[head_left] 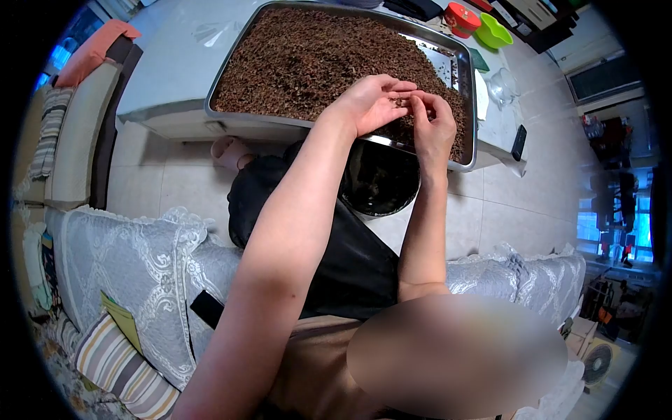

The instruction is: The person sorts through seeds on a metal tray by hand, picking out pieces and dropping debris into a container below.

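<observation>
A pale table (164, 77) carries a large metal tray (439, 61). Left of the tray lies a crumpled piece of clear plastic (215, 33); right of the tray sit a clear container (501, 89) and, near its closer corner, a black remote (519, 143). Beyond the tray's far right corner are a red tub (462, 21) and a lime-green bowl (494, 32).

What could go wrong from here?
Brown bits could drop where the right hand meets the open left hand, perhaps into the black container below. The metal tray seems to jut past the near edge of the table, so pressing its rim might shift it. The heap lies close to that rim and might spill onto the floor.
</observation>
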Available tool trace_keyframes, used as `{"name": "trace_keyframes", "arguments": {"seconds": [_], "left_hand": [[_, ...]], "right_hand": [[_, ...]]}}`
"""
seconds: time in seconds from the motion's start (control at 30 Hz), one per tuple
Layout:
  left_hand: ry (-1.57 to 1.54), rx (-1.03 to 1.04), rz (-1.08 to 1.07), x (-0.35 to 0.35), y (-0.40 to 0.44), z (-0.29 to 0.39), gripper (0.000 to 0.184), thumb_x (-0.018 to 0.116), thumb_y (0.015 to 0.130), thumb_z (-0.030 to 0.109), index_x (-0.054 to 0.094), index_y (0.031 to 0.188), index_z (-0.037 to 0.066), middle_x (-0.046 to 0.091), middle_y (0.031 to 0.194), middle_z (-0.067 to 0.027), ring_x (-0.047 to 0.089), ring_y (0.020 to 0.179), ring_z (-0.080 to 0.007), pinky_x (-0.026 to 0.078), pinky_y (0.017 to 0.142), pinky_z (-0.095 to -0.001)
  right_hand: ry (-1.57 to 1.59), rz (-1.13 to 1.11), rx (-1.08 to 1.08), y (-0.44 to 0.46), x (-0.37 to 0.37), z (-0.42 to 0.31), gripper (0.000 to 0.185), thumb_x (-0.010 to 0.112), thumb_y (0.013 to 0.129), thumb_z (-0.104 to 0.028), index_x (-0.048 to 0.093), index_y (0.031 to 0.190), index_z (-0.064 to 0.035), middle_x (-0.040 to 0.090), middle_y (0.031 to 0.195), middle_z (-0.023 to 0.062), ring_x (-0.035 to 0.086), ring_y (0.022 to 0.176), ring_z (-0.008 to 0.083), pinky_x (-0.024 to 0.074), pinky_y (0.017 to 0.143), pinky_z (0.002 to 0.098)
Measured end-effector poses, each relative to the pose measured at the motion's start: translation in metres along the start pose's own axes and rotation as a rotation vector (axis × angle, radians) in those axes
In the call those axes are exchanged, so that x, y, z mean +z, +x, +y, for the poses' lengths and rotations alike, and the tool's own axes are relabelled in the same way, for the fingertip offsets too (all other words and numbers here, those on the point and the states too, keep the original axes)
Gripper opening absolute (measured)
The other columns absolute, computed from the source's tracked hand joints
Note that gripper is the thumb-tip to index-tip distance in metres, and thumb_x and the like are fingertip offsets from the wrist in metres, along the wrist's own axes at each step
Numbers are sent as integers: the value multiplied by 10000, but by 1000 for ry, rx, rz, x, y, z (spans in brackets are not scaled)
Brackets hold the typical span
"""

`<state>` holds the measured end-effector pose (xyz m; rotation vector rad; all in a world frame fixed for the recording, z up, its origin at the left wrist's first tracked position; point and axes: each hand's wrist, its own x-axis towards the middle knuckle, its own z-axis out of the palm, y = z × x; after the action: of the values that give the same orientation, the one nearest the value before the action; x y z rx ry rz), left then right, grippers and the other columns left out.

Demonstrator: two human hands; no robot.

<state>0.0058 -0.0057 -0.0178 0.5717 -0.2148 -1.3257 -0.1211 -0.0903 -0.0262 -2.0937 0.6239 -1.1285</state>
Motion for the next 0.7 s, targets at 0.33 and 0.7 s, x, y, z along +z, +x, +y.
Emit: {"name": "trace_keyframes", "arguments": {"seconds": [0.33,0.7], "left_hand": [[-18,8,36,4,-7,5,441,346,954,4,348,1355,-180,520,1272,-267,580,1178,-311,527,1027,-390],[122,130,128,1,-4,2,374,404,970,-94,394,1336,-167,518,1311,-288,580,1208,-331,533,1031,-356]], "right_hand": [[474,-62,428,5,-7,2,189,641,952,-151,634,991,34,672,855,48,616,744,103,502,684,247],[277,-79,393,4,-4,5,201,615,976,-185,605,954,15,683,859,102,636,720,105,496,548,228]]}}
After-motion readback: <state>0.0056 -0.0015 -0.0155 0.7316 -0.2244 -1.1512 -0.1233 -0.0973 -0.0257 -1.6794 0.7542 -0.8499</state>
